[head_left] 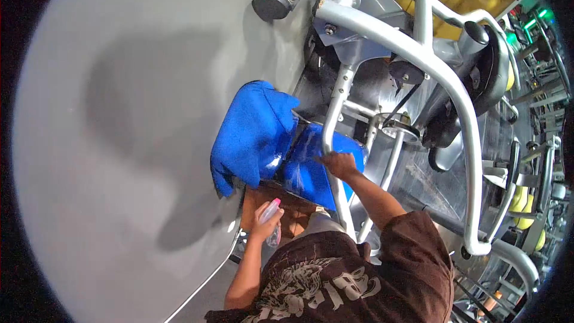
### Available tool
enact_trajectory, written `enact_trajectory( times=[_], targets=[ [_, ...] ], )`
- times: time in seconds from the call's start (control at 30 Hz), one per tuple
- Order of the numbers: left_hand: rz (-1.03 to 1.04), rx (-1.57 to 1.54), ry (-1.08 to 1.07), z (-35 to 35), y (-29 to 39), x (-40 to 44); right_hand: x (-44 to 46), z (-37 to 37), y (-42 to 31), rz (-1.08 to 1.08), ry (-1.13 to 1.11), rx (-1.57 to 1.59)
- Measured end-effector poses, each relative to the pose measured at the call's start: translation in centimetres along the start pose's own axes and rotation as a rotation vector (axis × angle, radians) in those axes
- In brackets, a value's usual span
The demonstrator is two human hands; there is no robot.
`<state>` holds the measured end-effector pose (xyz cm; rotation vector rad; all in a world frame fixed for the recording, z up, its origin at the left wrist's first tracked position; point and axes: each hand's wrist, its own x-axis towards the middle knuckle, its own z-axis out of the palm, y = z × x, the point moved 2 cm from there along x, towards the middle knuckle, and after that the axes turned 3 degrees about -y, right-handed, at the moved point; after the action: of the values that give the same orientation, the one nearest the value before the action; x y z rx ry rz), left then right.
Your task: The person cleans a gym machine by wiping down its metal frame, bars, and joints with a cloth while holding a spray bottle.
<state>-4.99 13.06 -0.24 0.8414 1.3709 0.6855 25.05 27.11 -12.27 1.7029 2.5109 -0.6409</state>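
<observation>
While a clear bottle [274, 237] is held upright but slightly tilted by the left hand [262, 224], toward 7 o'clock from the middle of the view, its pink cap is pointed toward about 1 o'clock. The left grip is clamped around the bottle, with fingers wrapped over its body. The right hand [339, 165] is placed toward 4 o'clock, curled across a silver bar [333, 110] over a shiny blue seat [308, 179]; whether its grip is clamped on the bar cannot be told.

Toward 9 o'clock of the seat, a blue cloth [251, 131] is draped over a blue backrest [277, 158], and its loose lower corner is hung past the pad's edge. A narrow dark seam is seen between the two pads. The seat's lower edge is bordered by brown flooring [286, 203], with the bottle kept just clear of that edge.

Open room is found mainly from 8 to 11 o'clock, where a plain grey surface [143, 143] is spread, marked by a shadow. From 12 to 4 o'clock, space is crowded by the curved silver frame [451, 78], and the right forearm is passed between its tubes.
</observation>
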Motion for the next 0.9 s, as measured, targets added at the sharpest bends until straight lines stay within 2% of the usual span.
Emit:
enact_trajectory(
  times=[0.13,0.17,0.27,0.33,0.4,0.5,0.57,0.63,0.73,0.77,0.87,0.9],
  targets=[
    [-0.029,0.011,0.011,0.5,0.3,-0.3,4.9,0.8,-0.3,0.223,-0.043,-0.041],
    [-0.045,0.011,0.027,0.5,0.4,-0.5,5.1,0.6,-1.0,0.295,-0.158,0.008],
    [0.013,-0.036,0.025,-0.2,0.1,-1.4,1.7,4.2,-3.2,0.066,-0.149,-0.195],
    [0.003,-0.046,0.066,-0.7,0.6,-2.3,-1.3,6.9,-4.8,0.021,-0.43,-0.112],
    [-0.02,-0.04,0.088,-1.1,1.2,-2.7,-4.3,6.2,-7.4,-0.081,-0.507,-0.308],
    [-0.002,-0.058,0.098,-1.5,0.5,-2.5,-2.4,4.5,-8.2,-0.026,-0.611,-0.321],
    [-0.011,-0.046,0.095,-1.3,0.7,-2.4,0.7,5.8,-6.2,-0.038,-0.397,-0.269],
    [-0.005,-0.019,0.081,-0.9,1.2,-2.1,4.4,1.5,-5.6,0.103,-0.442,-0.245],
    [0.025,0.016,0.039,-0.5,1.8,-1.4,6.6,4.3,-5.7,0.173,-0.446,-0.367],
    [0.025,0.006,0.024,-0.5,1.9,-1.4,6.3,8.4,-5.9,0.094,-0.344,-0.494],
    [0.044,-0.033,0.037,-0.4,2.4,-1.3,1.6,10.8,-9.1,-0.087,-0.494,-0.727],
    [0.053,-0.047,0.046,-0.5,2.8,-1.3,1.3,11.0,-9.8,-0.111,-0.584,-0.72]
  ],
)
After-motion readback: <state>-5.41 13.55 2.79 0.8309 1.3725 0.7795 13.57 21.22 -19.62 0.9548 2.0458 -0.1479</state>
